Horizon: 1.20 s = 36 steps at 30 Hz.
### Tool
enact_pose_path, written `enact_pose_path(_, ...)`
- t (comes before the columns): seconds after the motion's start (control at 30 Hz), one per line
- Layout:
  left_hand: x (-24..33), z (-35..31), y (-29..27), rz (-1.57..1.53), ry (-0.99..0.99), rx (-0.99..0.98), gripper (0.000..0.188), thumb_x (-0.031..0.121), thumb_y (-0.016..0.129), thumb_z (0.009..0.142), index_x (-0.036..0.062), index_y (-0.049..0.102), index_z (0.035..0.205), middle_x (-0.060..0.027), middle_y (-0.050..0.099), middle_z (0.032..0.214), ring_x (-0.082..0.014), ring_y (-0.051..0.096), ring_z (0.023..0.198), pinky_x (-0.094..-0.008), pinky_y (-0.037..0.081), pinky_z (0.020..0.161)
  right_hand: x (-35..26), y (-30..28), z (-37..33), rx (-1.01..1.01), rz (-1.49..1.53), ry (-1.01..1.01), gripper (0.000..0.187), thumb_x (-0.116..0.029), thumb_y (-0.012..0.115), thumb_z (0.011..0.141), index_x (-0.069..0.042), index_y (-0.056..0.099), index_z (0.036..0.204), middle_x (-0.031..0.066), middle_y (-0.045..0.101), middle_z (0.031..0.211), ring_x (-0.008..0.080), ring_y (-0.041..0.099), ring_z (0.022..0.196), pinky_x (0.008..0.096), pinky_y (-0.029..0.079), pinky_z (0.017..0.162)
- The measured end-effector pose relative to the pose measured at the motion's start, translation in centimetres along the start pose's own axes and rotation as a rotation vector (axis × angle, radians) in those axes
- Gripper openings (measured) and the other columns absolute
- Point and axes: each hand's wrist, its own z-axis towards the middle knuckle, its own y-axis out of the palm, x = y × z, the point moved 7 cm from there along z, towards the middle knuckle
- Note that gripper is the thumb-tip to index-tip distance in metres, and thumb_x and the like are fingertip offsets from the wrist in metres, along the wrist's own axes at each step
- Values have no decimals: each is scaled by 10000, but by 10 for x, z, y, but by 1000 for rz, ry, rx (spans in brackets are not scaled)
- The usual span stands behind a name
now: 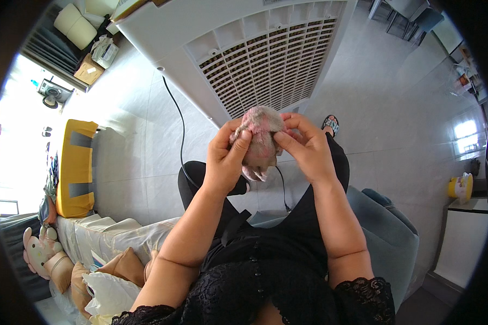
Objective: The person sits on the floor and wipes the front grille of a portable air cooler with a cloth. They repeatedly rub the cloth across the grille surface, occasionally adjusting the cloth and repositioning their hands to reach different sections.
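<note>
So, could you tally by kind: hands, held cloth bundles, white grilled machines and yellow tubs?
Hands: 2, left hand and right hand
Held cloth bundles: 1, pinkish-grey cloth
White grilled machines: 1, the white machine
Yellow tubs: 1, the yellow tub at right
Total: 5

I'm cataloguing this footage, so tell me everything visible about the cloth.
The cloth is greyish-beige with pink patches, apparently soft. It is bunched and creased, its lower end hanging loose. The left hand and right hand pinch its sides, thumbs on the near face, holding it up before the white machine. Whether it is wet is unclear.
</note>
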Motion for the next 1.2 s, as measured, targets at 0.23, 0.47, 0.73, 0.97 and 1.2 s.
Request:
enact_pose_path(0.23, 28, -10, 15, 671, 582, 10, 249, -35, 707, 742, 41, 656, 973, -116, 535, 1047, -214, 552, 843, -297, 479, 688, -17, 10, -9, -140, -27, 12, 294, -179, 742, 847, -27, 603, 1057, 12, 615, 920, 76, 581, 809, 223, 472, 700)
enact_pose_path(0.47, 28, -31, 17, 753, 682, 175, 280, -23, 819, 646, 53, 646, 853, -100, 529, 942, -162, 544, 770, -247, 453, 585, -17, -4, -6, 89, -59, -43, 174, 44, 592, 848, -8, 600, 1014, 14, 623, 875, 65, 581, 786, 229, 485, 709)
enact_pose_path(0.73, 17, -54, 31, 566, 630, -128, 381, -13, 734, 771, 7, 585, 1121, -135, 571, 1025, -257, 646, 820, -308, 524, 679, -6, -6, -8, 125, 334, 34, 215, 76, 545, 872, -8, 576, 1067, 49, 634, 963, 107, 608, 867, 249, 499, 780)
enact_pose_path(0.97, -8, -11, 12, 568, 383, -137, 244, 7, 661, 869, -14, 583, 1100, -149, 598, 1084, -160, 645, 727, -244, 523, 656, -14, -7, -5, 45, 439, -11, 186, 66, 549, 893, 2, 570, 1066, 67, 635, 981, 123, 621, 882, 266, 517, 801)
enact_pose_path(1.2, -23, -14, -7, 137, 108, 95, 92, 63, 553, 968, -21, 538, 1003, -65, 625, 836, -90, 593, 720, -238, 514, 646, -16, -20, -5, 82, 154, -71, 252, 95, 513, 841, -24, 600, 1044, 36, 614, 933, 82, 571, 725, 224, 471, 646)
